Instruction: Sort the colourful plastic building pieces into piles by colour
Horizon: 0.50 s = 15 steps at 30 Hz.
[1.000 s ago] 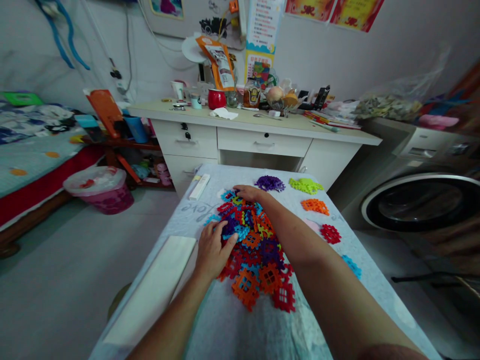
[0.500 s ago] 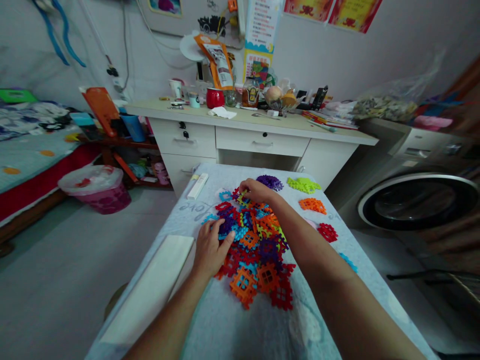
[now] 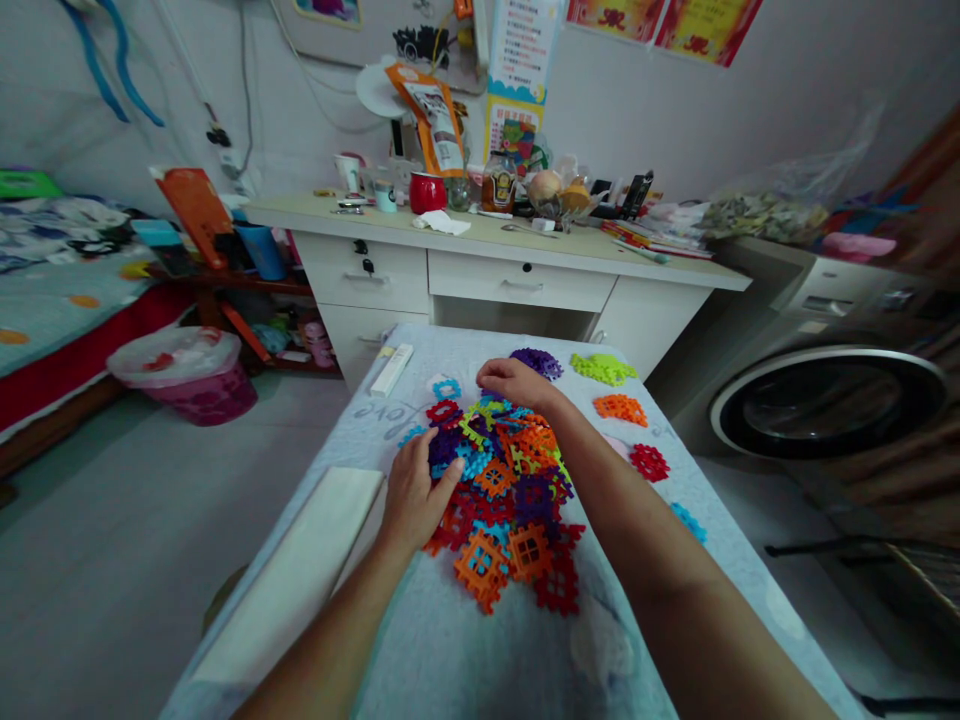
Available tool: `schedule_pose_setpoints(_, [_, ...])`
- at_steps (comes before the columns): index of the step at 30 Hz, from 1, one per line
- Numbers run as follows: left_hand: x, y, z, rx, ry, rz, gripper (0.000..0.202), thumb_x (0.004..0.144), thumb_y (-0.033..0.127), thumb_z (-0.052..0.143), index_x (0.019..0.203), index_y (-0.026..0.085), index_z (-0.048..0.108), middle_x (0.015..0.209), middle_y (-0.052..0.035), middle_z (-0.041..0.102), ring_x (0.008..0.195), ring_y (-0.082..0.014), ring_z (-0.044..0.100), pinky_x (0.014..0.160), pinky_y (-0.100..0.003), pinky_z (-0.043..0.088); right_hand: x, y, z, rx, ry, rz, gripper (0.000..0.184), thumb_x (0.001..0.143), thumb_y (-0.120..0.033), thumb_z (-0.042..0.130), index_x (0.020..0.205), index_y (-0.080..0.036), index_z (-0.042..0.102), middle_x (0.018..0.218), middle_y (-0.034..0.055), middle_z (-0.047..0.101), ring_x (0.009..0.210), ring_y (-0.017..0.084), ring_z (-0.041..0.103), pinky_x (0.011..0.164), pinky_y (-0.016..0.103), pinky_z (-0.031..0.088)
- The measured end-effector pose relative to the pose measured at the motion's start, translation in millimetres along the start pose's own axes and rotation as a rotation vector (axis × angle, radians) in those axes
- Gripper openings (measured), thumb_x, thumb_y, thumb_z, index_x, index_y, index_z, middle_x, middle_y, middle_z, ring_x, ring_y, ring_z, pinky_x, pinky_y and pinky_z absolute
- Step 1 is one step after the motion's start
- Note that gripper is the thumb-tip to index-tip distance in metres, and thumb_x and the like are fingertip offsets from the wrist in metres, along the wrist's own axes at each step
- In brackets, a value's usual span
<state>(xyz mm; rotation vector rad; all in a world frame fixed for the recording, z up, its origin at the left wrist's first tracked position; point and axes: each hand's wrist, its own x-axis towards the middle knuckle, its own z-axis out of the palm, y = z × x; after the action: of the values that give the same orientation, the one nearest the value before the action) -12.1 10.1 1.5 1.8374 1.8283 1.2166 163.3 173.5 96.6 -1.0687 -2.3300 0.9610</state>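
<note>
Head view: left hand [image 3: 415,495] lies open-fingered on the near left of the tile pile [image 3: 517,505]; right hand [image 3: 516,381] curls over its far edge, grip unclear.

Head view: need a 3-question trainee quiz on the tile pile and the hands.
1. True or false: the left hand rests flat on the mixed tile pile.
2. Which of the one-colour groups lies nearest the right hand? A) purple tiles B) red tiles C) blue tiles
3. Fill in: on the table, the one-colour groups lie to the pile's ___ (person's own side).
Key: 1 true; 2 A; 3 right.
</note>
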Motion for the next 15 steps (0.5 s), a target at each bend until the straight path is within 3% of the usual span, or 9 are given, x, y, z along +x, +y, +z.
schedule_pose_setpoints(5, [0.8,-0.2,-0.4,0.042,-0.016,0.027,0.051,0.09,0.05,0.048,0.131,0.02,0.047,0.126,-0.0121,0.055,0.122,-0.0267,0.05,0.106,-0.049,0.04,46.7,6.2,30.0,-0.224,-0.144,-0.008,0.028,0.091,-0.014,0.045,0.103,-0.012,0.07,0.111,0.0071,0.071,0.102,0.016,0.062,0.092,0.025,0.044])
schedule_pose_setpoints(9, [-0.1,-1.2,-0.3,0.054,-0.008,0.019,0.051,0.089,0.05,0.049,0.131,0.021,0.048,0.126,-0.0121,0.054,0.121,-0.0271,0.05,0.106,-0.05,0.04,67.3,6.7,48.5,-0.328,-0.289,-0.012,0.029,0.088,-0.014,0.049,0.108,-0.012,0.07,0.125,0.0105,0.066,0.113,0.02,0.06,0.098,0.027,0.043])
schedule_pose_setpoints(12, [-0.5,-0.4,-1.0,0.042,-0.003,0.014,0.05,0.088,0.05,0.05,0.129,0.022,0.049,0.126,-0.0117,0.054,0.122,-0.0276,0.05,0.106,-0.05,0.04,66.9,8.6,46.1,-0.309,-0.325,0.012,0.03,0.084,-0.01,0.05,0.106,-0.012,0.071,0.12,0.0104,0.069,0.109,0.02,0.063,0.095,0.026,0.045])
schedule_pose_setpoints(15, [-0.1,0.9,-1.6,0.039,-0.012,0.004,0.05,0.088,0.051,0.05,0.129,0.021,0.05,0.126,-0.0118,0.054,0.122,-0.0281,0.05,0.106,-0.05,0.04,56.5,13.5,32.6,-0.141,-0.239,0.038,0.033,0.089,-0.013,0.044,0.112,-0.011,0.068,0.102,0.009,0.074,0.094,0.017,0.067,0.085,0.024,0.05])
